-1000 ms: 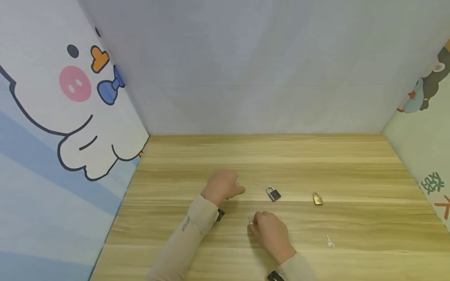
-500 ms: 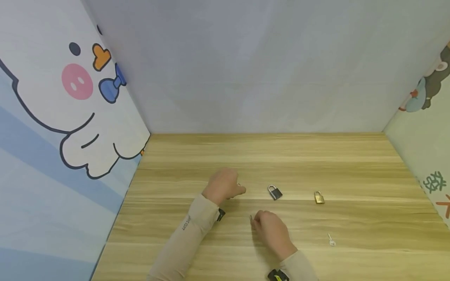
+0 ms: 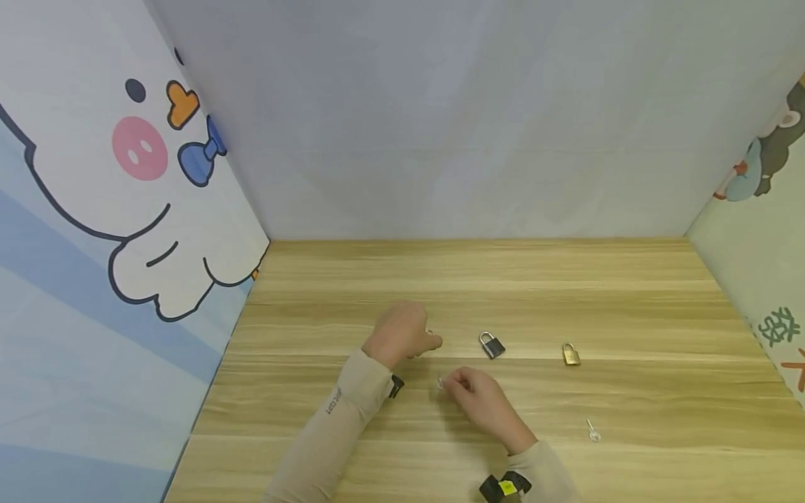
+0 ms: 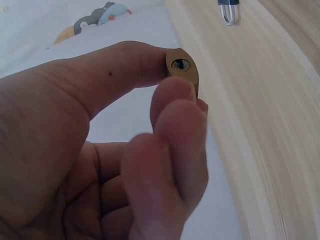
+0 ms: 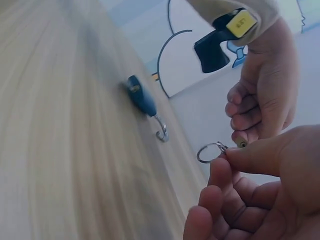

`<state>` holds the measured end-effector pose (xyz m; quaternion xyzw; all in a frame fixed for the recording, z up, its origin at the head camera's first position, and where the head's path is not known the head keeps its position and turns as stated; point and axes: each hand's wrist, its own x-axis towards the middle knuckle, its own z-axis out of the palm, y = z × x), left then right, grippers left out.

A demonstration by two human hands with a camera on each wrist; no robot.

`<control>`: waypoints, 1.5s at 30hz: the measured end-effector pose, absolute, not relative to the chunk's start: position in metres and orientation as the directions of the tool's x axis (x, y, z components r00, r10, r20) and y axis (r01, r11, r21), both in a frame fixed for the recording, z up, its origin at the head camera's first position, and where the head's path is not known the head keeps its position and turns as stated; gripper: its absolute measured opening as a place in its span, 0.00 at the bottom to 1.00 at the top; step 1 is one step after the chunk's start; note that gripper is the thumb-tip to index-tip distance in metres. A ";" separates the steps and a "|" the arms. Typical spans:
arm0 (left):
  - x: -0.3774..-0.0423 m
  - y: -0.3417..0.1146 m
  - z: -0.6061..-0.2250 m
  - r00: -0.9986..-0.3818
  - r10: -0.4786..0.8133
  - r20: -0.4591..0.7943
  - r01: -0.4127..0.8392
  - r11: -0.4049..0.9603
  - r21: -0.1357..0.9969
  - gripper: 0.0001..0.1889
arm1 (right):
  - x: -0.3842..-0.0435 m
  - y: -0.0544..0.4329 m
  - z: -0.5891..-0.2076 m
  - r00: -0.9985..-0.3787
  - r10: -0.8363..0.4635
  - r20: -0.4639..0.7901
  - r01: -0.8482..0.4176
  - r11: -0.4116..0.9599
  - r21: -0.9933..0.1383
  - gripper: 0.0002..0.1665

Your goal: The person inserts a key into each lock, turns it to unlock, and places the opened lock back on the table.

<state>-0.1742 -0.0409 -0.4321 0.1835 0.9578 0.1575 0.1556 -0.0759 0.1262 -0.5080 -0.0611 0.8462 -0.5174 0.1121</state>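
Two padlocks lie on the wooden table (image 3: 352,279) to the right of the left hand (image 3: 400,337): a dark padlock (image 3: 494,347), the nearer one, its shackle slanting away to the far left, and a brass padlock (image 3: 571,357) farther right, its shackle toward the grey back panel (image 3: 465,126). Nearer the person, a loose key (image 3: 593,432) lies with its bow toward the front edge and its shaft pointing away. A cartoon panel (image 3: 82,181) closes the left side, a pale green panel (image 3: 761,258) the right.

Off the table's padlocks, the left hand pinches a held lock (image 4: 183,61) of brass between thumb and forefinger. Its keyhole (image 4: 180,65) end faces the left wrist camera; the long axis of that end slants from upper left to lower right there. Fingertips stand in front of its lower part, and how the shackle points cannot be told.

Near it but apart, the right hand (image 3: 483,399) pinches a metal ring (image 5: 200,154) at one side between thumb and forefinger, the loop sticking out past the fingertips. Whatever hangs on it is too small to make out.
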 end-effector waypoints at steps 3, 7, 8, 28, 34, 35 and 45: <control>-0.174 -0.040 -0.432 -0.883 0.403 -0.241 0.301 0.880 0.368 0.24 | -0.081 0.126 -0.505 -0.957 -0.252 -0.145 0.035 0.394 -0.918 0.15; -0.173 -0.039 -0.431 -0.882 0.411 -0.229 0.314 0.877 0.364 0.24 | -0.087 0.125 -0.501 -0.950 -0.265 -0.163 0.065 0.341 -0.938 0.17; -0.173 -0.039 -0.431 -0.881 0.415 -0.226 0.322 0.878 0.355 0.24 | -0.088 0.125 -0.500 -0.952 -0.259 -0.161 0.067 0.337 -0.939 0.16; -0.168 -0.035 -0.436 -0.890 0.412 -0.195 0.328 0.876 0.354 0.23 | -0.098 0.116 -0.500 -0.958 -0.171 -0.231 0.193 0.209 -0.959 0.18; -0.167 -0.033 -0.435 -0.889 0.410 -0.203 0.326 0.880 0.346 0.23 | -0.100 0.111 -0.499 -0.963 -0.117 -0.244 0.222 0.180 -0.958 0.17; -0.167 -0.033 -0.436 -0.889 0.408 -0.209 0.322 0.880 0.349 0.23 | -0.100 0.110 -0.499 -0.963 -0.107 -0.246 0.226 0.172 -0.959 0.16; -0.168 -0.034 -0.439 -0.887 0.379 -0.265 0.262 0.884 0.387 0.20 | -0.098 0.101 -0.505 -0.971 -0.019 -0.240 0.237 0.086 -0.968 0.15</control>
